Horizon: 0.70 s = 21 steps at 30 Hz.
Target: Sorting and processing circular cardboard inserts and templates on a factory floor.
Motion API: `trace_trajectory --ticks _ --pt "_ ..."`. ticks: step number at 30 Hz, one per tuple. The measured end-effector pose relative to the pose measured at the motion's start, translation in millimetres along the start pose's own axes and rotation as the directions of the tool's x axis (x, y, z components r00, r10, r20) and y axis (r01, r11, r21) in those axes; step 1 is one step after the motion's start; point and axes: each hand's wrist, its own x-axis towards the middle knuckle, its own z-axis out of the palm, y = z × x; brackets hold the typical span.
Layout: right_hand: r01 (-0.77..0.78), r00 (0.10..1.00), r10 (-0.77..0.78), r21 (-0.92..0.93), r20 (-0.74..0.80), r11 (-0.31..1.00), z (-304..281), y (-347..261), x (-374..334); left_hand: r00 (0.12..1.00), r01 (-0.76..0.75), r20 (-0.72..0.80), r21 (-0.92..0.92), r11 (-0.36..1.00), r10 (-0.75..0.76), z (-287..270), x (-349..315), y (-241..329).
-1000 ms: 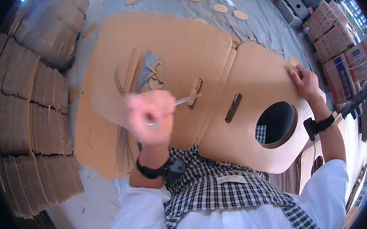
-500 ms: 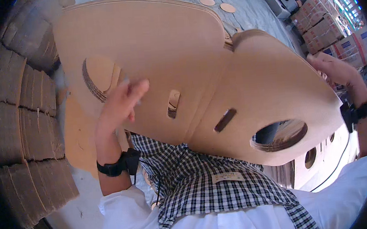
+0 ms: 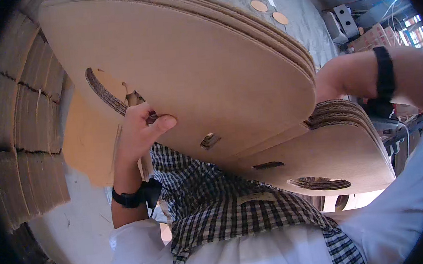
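Cardboard stack [image 3: 191,69] tilted, long axis L-R.

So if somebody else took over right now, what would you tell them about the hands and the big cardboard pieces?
Left hand: gripping the stack of die-cut cardboard sheets at its curved cutout, thumb on the near face.
Right hand: hidden behind the stack's far edge; only the wrist with a black band shows.
The stack is lifted and tilted above the grey table, close to the checked apron.
Round cardboard discs lie on the table. Bundled cardboard is piled at the left.
Done: stack raised off the table. Left: it is not yet set down anywhere.
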Motion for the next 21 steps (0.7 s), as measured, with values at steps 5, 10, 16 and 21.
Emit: trace_trajectory --ticks 5,10,16,21 --pt "0.052 0.998 -0.051 0.023 -0.037 0.998 8.3 -76.3 34.0 1.0 0.009 -0.021 -0.028 1.0 -0.01 -0.6 3.3 6.6" --pt "0.09 0.993 -0.083 0.089 -0.078 0.992 17.5 -99.2 51.8 0.998 0.043 -0.037 -0.074 0.996 -0.046 5.4 15.1 -3.1" --pt "0.143 0.98 -0.12 0.135 -0.161 0.98 21.5 -117.5 59.3 1.0 0.019 0.003 -0.001 1.0 -0.019 3.8 14.6 -1.8" --pt "0.212 0.963 -0.179 0.159 -0.202 0.964 19.9 -118.5 69.6 0.999 0.033 -0.034 -0.014 0.999 -0.033 3.8 7.5 7.0"
